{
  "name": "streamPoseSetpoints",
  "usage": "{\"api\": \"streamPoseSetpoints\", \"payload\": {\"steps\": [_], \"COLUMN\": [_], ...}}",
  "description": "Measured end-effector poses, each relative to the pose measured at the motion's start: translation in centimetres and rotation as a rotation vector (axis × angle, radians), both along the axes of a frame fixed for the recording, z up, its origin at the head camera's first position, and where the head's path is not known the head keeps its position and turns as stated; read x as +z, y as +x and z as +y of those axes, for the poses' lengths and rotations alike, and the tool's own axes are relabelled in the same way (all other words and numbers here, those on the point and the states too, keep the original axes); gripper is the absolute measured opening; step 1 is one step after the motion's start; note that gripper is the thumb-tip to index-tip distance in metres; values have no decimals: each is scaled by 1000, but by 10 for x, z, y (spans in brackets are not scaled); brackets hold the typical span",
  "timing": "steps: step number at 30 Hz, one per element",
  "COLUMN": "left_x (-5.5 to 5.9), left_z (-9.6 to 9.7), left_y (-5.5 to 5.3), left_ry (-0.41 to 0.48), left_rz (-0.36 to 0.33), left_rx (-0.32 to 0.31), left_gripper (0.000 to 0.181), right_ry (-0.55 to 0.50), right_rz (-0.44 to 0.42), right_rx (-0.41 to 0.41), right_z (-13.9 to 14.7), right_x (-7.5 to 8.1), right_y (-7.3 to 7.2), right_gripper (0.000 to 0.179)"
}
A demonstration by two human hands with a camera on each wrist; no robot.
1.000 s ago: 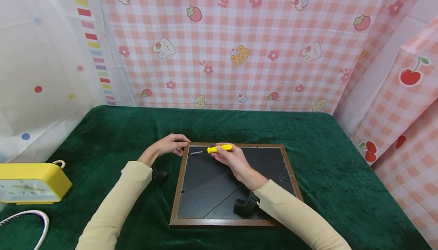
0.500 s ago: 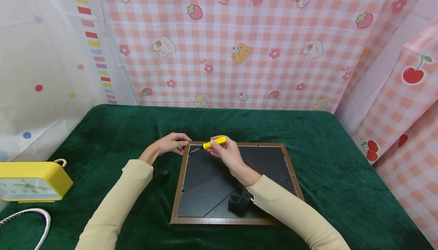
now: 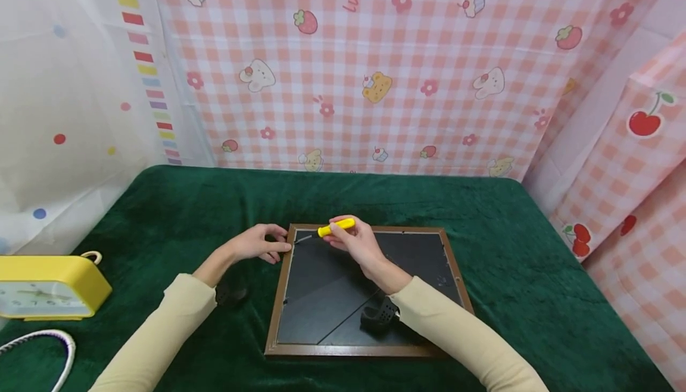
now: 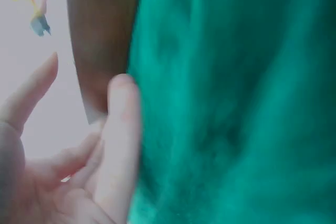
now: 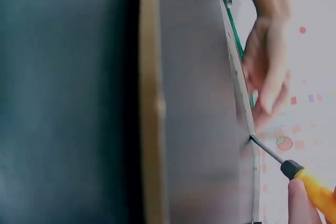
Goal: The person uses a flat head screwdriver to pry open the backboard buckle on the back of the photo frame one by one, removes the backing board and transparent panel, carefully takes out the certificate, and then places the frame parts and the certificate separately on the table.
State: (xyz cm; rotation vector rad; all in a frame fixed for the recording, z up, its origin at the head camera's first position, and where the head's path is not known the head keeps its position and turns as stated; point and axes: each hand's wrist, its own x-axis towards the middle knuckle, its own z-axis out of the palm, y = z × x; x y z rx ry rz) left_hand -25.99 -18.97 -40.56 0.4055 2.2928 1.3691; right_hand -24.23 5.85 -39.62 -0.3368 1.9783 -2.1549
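Note:
A picture frame (image 3: 270, 320) with a brown border lies back side up, its black backing board (image 3: 327, 296) showing. My right hand (image 3: 356, 246) grips a yellow-handled screwdriver (image 3: 336, 227). In the right wrist view, the screwdriver's tip meets the inner edge of the frame's border, close to the far left corner. My left hand (image 3: 262, 244) is at the left side of the frame just below that corner. Its fingers are extended and loosely spread in the left wrist view, beside the brown border (image 4: 100, 35); whether they touch it is hard to tell through the blur.
A dark green cloth (image 3: 514, 261) covers the table. At the left stand a yellow clock (image 3: 80, 279) and, nearer, a white curved band (image 3: 66, 350). A pink checked curtain (image 3: 343, 70) hangs behind the table.
The screwdriver has shifted left, its tip moving to the frame's inner left edge. My left hand has come off the far left corner and moved slightly nearer along the left side.

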Motion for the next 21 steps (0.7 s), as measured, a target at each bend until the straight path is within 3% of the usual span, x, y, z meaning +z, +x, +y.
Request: {"api": "streamPoseSetpoints", "payload": {"steps": [5, 10, 15, 21], "left_x": [7, 4, 0, -2], "left_z": [5, 6, 5, 4], "left_y": [36, 63, 69, 69], "left_ry": [-124, -48, 20, 23], "left_rz": [-31, -89, -110, -126], "left_rx": [-69, -124, -162, -183], "left_gripper": [74, 81, 82, 88], "right_ry": [37, 48, 71, 56], "right_rz": [35, 47, 84, 111], "right_rx": [67, 124, 141, 131], "right_z": [0, -1, -2, -4], "right_x": [12, 24, 27, 24], "right_y": [6, 8, 7, 6], "right_gripper": [35, 34, 30, 29]}}
